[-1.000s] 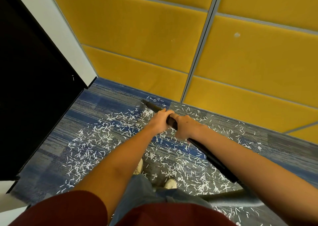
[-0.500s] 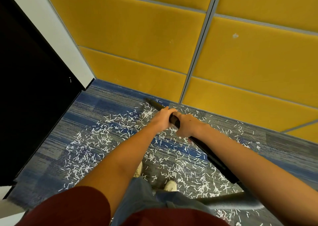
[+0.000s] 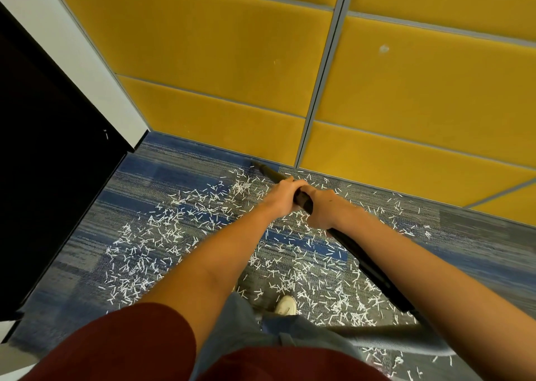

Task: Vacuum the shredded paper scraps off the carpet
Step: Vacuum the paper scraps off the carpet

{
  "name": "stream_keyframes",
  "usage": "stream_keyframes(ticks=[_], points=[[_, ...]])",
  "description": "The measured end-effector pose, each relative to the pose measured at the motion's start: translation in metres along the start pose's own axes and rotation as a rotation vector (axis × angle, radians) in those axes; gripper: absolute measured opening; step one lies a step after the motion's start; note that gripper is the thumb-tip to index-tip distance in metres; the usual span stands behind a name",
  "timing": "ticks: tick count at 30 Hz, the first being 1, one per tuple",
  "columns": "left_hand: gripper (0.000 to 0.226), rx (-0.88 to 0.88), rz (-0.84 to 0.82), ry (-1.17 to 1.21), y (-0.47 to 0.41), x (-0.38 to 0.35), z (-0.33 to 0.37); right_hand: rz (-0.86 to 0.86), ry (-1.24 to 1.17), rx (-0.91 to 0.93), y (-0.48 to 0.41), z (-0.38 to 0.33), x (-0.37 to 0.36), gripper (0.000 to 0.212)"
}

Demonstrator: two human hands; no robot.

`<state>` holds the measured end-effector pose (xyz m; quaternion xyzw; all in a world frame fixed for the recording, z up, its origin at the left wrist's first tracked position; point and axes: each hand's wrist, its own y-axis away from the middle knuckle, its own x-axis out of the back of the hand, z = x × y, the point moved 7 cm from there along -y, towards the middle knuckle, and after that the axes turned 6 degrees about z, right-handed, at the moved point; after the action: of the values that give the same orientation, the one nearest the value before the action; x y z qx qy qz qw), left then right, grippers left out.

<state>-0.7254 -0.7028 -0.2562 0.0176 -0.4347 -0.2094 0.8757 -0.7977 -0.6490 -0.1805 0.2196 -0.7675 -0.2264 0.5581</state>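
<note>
Both hands gripped the black vacuum wand [image 3: 374, 267], the left hand [image 3: 282, 197] just ahead of the right hand [image 3: 323, 209], its tip near the far edge of the carpet [image 3: 139, 177] by the yellow wall [image 3: 220, 61], while white paper scraps [image 3: 162, 235] lay scattered across the carpet's middle.

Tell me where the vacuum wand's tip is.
Head view, centre: the wand's tip lies at the foot of the yellow wall, just left of the grey seam, beyond the left hand.
</note>
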Motion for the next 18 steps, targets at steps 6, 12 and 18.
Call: stream_keyframes(ticks=[6,12,18], points=[[0.050,-0.052,-0.050,-0.032,0.005,-0.019,0.023,0.006,-0.025,-0.061,0.015,0.023,-0.004,0.073],[0.053,-0.054,-0.060,-0.055,0.013,-0.028,0.031,0.030,-0.016,-0.056,0.026,0.031,-0.012,0.072],[0.046,0.004,-0.055,0.045,0.029,-0.030,0.016,0.011,0.012,-0.003,0.031,0.021,-0.027,0.075]])
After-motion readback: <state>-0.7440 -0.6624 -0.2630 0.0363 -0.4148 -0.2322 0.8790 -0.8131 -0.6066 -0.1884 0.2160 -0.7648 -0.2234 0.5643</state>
